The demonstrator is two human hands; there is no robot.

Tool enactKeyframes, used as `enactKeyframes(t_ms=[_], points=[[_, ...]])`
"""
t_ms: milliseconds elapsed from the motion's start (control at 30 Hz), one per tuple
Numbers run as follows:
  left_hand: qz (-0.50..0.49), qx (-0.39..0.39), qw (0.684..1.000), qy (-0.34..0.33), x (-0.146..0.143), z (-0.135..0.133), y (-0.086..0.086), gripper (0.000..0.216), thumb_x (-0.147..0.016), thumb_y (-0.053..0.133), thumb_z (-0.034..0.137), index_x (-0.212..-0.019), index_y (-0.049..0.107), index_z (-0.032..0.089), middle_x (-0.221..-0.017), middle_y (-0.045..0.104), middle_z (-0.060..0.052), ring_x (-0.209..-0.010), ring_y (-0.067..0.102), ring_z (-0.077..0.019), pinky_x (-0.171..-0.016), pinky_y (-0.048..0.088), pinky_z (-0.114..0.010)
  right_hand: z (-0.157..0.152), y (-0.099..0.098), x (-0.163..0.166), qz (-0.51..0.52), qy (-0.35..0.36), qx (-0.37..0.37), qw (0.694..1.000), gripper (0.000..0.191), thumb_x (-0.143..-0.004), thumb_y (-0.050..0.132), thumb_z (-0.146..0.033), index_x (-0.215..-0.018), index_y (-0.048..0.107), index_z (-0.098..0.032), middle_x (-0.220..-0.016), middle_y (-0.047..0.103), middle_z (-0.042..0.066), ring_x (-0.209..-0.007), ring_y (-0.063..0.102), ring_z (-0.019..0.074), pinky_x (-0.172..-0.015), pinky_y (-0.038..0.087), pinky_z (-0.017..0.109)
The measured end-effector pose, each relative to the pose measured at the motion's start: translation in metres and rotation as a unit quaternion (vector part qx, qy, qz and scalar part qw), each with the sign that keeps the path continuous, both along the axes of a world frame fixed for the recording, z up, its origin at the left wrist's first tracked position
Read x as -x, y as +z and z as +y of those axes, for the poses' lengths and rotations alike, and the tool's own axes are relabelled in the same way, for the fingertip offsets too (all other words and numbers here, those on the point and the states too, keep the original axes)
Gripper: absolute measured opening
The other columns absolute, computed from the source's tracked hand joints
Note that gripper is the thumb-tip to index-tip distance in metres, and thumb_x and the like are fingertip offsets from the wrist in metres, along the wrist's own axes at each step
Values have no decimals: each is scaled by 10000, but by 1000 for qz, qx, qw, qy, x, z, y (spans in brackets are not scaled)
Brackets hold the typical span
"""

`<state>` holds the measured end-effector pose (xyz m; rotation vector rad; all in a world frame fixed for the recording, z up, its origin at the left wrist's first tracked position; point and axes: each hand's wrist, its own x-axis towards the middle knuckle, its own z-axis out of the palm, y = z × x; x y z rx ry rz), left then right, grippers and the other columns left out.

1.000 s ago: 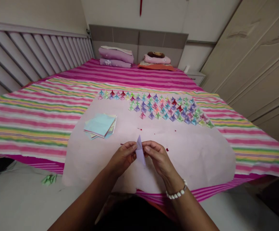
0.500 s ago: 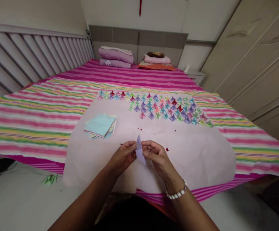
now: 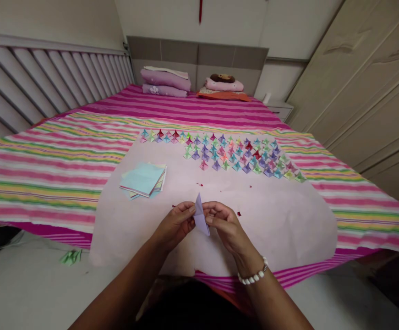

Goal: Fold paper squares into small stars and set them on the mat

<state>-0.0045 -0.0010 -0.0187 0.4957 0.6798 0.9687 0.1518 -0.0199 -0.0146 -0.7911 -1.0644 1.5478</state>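
The left hand [image 3: 176, 224] and right hand [image 3: 226, 225] both pinch a pointed, folded lilac paper [image 3: 201, 221] above the broad pale sheet [image 3: 275, 215], near side; uneven pressure could skew its folds.

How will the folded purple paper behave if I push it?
The purple paper should feel fairly stiff, being folded and not drooping. It is probably light, as the left hand and right hand only pinch it. Its thin edges may crease.
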Motion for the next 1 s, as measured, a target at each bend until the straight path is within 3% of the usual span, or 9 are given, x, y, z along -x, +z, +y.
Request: enactKeyframes(t_ms=[200, 433, 700, 867, 1000], points=[[6, -7, 1000, 10, 0, 0, -1, 263, -598, 840, 221, -742, 641, 128, -689, 669, -4, -627, 621, -78, -597, 480, -163, 0, -3, -2, -61, -47, -58, 995, 278, -732, 683, -244, -1006, 671, -198, -776, 623, 14, -624, 532, 120, -578, 425, 254], [62, -43, 996, 42, 0, -1, 0, 300, -582, 843, 280, -749, 634, 144, -667, 669, 12, -607, 618, -91, -606, 499, -204, -3, 2, -1, -183, -98, -147, 967, 318, -744, 663, -221, -1059, 625, -193, -746, 604, 4, -621, 527, 123, -614, 459, 278], [98, -60, 993, 26, 0, -3, 5, 280, -588, 839, 284, -731, 642, 145, -705, 672, 4, -636, 612, -87, -614, 485, -196, -1, 6, 2, -201, -113, -119, 966, 199, -742, 626, -243, -923, 670, -174, -675, 586, -5, -560, 479, 110, -554, 422, 254], [162, -93, 982, 30, -2, -4, 1, 267, -665, 779, 342, -816, 676, 147, -805, 684, -33, -769, 622, -140, -724, 500, -263, 1, 4, 6, -210, -128, -85, 966, 137, -727, 595, -240, -810, 671, -161, -530, 458, -56, -470, 373, 86, -466, 329, 224], [276, -163, 941, 109, -2, -7, 6, 309, -720, 719, 379, -936, 699, 160, -964, 675, -75, -923, 600, -198, -802, 476, -301, 3, -3, 7, -212, -161, -74, 961, 124, -741, 588, -249, -802, 655, -164, -564, 489, -43, -470, 380, 85, -453, 312, 222]])
